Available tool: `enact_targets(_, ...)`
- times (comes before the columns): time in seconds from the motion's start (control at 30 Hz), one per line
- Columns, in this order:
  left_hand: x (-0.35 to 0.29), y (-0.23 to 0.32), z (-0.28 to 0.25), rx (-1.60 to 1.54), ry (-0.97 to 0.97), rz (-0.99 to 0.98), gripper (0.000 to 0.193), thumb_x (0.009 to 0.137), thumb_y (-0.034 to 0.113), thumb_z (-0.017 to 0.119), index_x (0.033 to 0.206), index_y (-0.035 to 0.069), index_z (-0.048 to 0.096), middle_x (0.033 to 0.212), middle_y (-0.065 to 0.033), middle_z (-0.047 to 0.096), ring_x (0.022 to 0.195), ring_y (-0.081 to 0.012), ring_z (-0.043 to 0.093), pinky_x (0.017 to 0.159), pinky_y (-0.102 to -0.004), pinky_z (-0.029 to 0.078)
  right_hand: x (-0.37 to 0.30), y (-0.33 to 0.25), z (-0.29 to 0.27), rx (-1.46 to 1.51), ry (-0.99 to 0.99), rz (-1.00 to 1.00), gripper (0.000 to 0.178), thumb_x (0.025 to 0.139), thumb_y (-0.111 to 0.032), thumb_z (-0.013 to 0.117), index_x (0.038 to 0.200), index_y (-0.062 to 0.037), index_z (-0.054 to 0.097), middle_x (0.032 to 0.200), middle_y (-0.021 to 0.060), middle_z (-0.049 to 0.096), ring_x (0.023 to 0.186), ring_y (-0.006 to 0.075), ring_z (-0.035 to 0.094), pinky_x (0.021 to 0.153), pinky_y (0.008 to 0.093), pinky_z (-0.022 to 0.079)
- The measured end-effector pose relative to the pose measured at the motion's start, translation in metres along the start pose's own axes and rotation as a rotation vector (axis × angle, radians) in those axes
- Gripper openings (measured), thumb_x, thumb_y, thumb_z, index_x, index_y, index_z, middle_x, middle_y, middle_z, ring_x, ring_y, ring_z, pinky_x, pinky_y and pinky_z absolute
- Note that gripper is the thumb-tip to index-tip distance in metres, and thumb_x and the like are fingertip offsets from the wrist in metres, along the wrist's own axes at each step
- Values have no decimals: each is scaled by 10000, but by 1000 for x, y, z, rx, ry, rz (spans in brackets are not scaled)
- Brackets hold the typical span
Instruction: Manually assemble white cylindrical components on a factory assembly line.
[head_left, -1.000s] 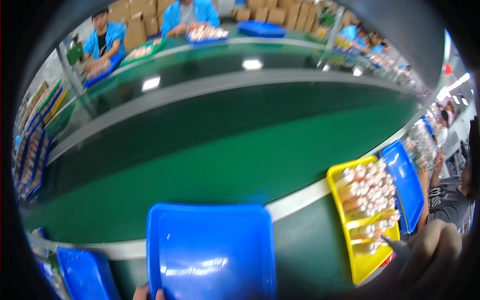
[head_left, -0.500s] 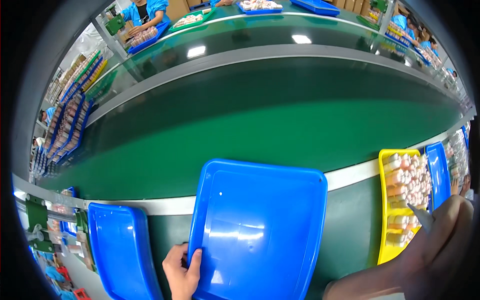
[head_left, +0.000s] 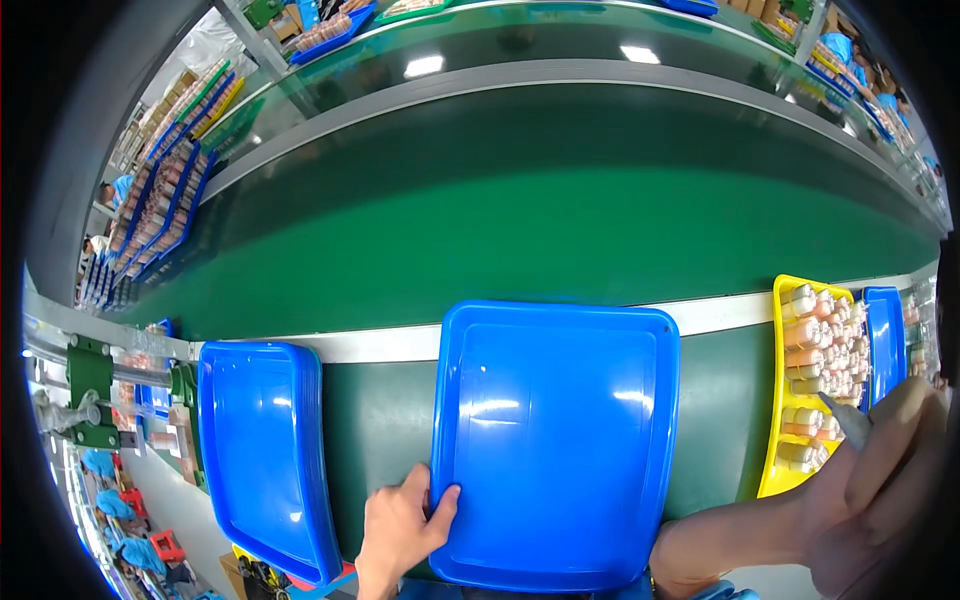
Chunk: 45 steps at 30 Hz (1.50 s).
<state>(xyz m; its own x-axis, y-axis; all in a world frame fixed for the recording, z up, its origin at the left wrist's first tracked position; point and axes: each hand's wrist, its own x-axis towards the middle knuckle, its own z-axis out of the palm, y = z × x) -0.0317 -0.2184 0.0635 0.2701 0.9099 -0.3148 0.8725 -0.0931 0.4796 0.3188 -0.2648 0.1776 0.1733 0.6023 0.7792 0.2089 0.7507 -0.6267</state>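
My left hand [head_left: 405, 525] grips the left rim of a blue plastic tray [head_left: 560, 440], thumb over the edge and fingers behind it. The tray's inside is bare and catches bright reflections. At the right, my right hand [head_left: 880, 490] is large and close, its fingers curled. A grey pointed tip [head_left: 846, 418] sticks out from it; I cannot make out whether it is a held thing or a covered fingertip. Just beyond that hand lies a yellow tray [head_left: 768, 460] with rows of small pinkish bottles [head_left: 815, 335], white-capped.
A stack of blue trays [head_left: 262, 440] stands at the left. Another blue tray [head_left: 884, 340] lies beside the yellow one. Behind runs a wide green conveyor belt [head_left: 560, 210] with a pale metal edge [head_left: 390, 343]. Filled trays [head_left: 160, 215] stand at far left, near a green clamp [head_left: 90, 385].
The view has tilted down and shifted left. The blue tray in my left hand now sits flatter, with its near edge showing. My right hand stays by the yellow tray.
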Motion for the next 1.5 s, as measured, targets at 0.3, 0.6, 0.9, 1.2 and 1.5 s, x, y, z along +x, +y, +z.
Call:
enact_targets(0.3,26,15,-45,-109,237,149,194,974,205,631,959,27,706,917,-163,726,833,-350,695,720,-403,536,10,-6,6,27,-54,-9,326,1080,-205,417,1207,75,526,571,-34,416,415,53,319,406,228,248)
enact_targets(0.6,184,30,-34,-843,291,349,357,1073,289,538,973,-7,712,924,-95,736,833,-148,685,730,-326,541,33,0,21,63,-155,-19,323,1081,-193,413,1205,80,534,551,-42,408,409,51,323,398,225,250)
enact_targets(0.9,214,21,4,-815,364,236,400,1067,283,558,846,-14,711,696,-88,707,488,-60,501,466,-231,395,54,55,75,-431,115,393,148,1011,-87,612,1062,10,713,694,-83,528,587,-12,344,526,208,238)
enact_targets(1.2,213,7,-22,-824,-171,216,613,1037,402,607,566,16,676,517,-56,606,481,-96,520,501,-268,414,30,114,109,-649,-694,940,357,939,-280,656,1044,56,713,830,273,707,807,423,708,794,458,548)
enact_targets(1.5,227,8,-5,-1064,325,197,427,1076,335,547,848,7,695,700,-65,662,541,-83,556,508,-240,456,29,161,99,-629,-467,811,312,948,-240,674,878,62,705,678,238,656,602,347,673,599,403,507)
